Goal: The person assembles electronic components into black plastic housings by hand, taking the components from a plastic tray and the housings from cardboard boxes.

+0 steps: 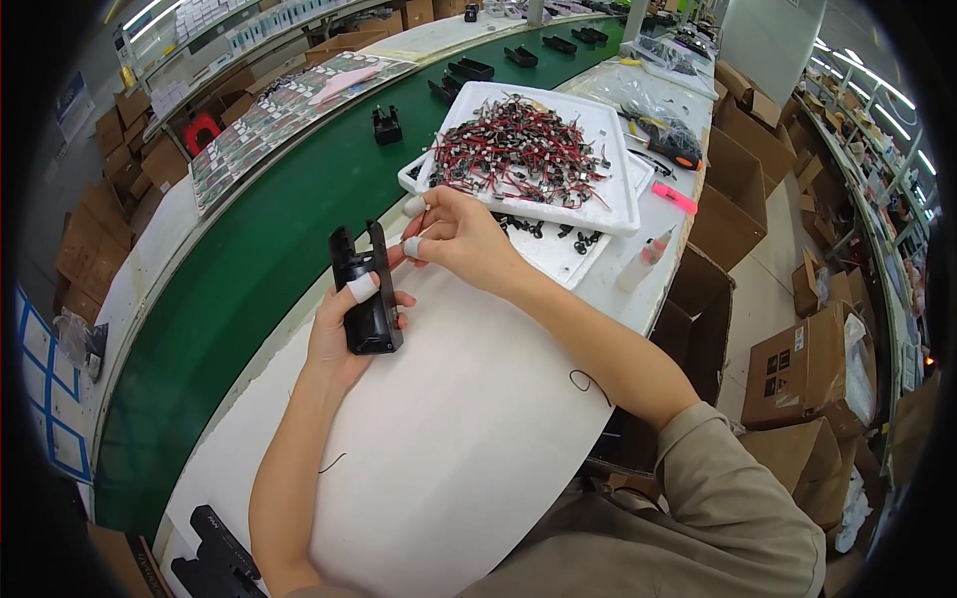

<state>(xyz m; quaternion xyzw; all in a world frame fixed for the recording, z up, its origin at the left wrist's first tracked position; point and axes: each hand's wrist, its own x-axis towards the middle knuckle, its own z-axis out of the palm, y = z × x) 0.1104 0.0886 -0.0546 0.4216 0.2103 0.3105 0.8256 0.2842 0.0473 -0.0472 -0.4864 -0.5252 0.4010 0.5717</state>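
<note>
My left hand [337, 334] grips a long black plastic housing [373, 324] over the white work surface, with the thumb along its face. The housing stands tilted, its open, pronged end pointing away from me. White covers wrap the left thumb and some right fingertips. Just right of the housing's upper end, my right hand [467, 239] is closed in a pinch on what looks like a thin red wire [425, 217]; its ends are mostly hidden by the fingers. Beyond that hand, a white foam tray [620, 179] holds a heap of small parts with red and black wires [518, 149].
Under that tray, another white tray [573, 271] holds small black pieces. A pink marker [675, 197], a dropper bottle [646, 261] and an orange-handled tool [686, 157] lie to the right. A green conveyor belt [239, 289] carries black housings [387, 126]. More black parts [221, 548] sit lower left.
</note>
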